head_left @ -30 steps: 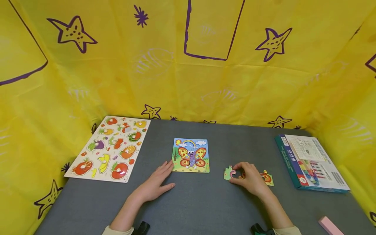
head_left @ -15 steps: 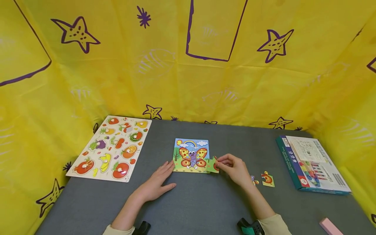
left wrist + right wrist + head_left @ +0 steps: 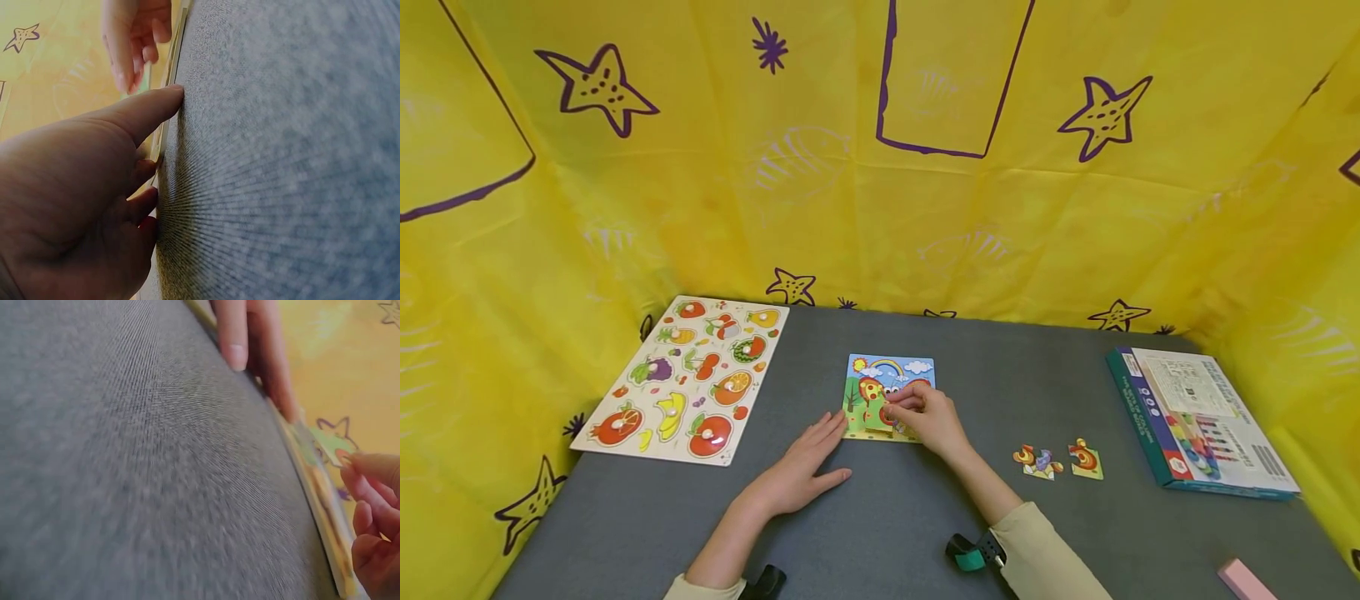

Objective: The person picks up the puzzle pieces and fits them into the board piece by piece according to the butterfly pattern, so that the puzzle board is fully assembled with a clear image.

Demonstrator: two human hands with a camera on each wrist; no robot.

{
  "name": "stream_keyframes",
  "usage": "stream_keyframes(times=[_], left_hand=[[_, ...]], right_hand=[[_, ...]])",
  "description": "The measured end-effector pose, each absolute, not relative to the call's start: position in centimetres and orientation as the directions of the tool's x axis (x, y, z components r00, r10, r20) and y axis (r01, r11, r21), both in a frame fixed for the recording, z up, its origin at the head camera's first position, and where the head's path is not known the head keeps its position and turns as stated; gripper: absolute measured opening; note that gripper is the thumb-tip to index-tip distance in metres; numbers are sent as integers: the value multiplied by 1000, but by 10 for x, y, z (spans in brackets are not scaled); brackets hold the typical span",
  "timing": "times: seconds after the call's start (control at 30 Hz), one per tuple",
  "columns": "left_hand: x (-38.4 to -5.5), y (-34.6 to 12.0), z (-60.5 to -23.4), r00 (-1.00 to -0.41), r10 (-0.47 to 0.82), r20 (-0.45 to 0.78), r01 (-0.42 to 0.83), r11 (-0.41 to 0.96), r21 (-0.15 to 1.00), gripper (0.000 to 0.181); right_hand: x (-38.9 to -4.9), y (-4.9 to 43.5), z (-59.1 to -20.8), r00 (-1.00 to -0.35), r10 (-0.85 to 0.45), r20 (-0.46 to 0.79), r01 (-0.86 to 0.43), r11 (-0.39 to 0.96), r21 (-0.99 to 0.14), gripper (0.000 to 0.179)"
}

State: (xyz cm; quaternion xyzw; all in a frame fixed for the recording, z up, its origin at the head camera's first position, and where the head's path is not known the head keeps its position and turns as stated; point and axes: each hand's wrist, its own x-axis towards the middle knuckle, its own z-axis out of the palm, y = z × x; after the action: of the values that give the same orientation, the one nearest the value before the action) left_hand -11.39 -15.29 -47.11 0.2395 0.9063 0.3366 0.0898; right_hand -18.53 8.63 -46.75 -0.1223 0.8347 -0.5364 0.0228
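A square butterfly puzzle board (image 3: 917,367) lies flat on the grey table. My left hand (image 3: 801,467) rests beside it, fingers extended, fingertips at its left edge. Over the board's lower middle, thumb and fingers of my right hand (image 3: 931,419) pinch a green puzzle piece (image 3: 874,413). In the right wrist view this piece (image 3: 331,445) is tilted just above the board; whether it touches cannot be told. The hand and piece hide much of the butterfly picture. Two loose puzzle pieces lie to the right, one with purple and orange (image 3: 1039,462), one with an orange spiral (image 3: 1086,460).
At the left lies a white fruit peg puzzle (image 3: 681,383). A flat box (image 3: 1202,417) with a teal side lies at the right, and a pink block (image 3: 1246,578) near the front right. Yellow patterned cloth (image 3: 850,208) hangs behind the table.
My right hand has brought the green piece leftward from beside the loose pieces to above the board. The two other pieces are now uncovered. My left hand has stayed at the board's edge.
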Motion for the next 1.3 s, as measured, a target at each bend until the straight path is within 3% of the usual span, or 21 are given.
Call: stream_keyframes(times=[0.7,1.3], left_hand=[[-114,-153,-471,-851,525,4,411,661,628,62],[-114,-153,-469,-860,510,-6,393,670,631,62]], right_hand=[[-196,60,-483,-905,-313,288,-423,604,-676,10],[-196,55,-478,-937,-289,195,-343,661,-668,12]])
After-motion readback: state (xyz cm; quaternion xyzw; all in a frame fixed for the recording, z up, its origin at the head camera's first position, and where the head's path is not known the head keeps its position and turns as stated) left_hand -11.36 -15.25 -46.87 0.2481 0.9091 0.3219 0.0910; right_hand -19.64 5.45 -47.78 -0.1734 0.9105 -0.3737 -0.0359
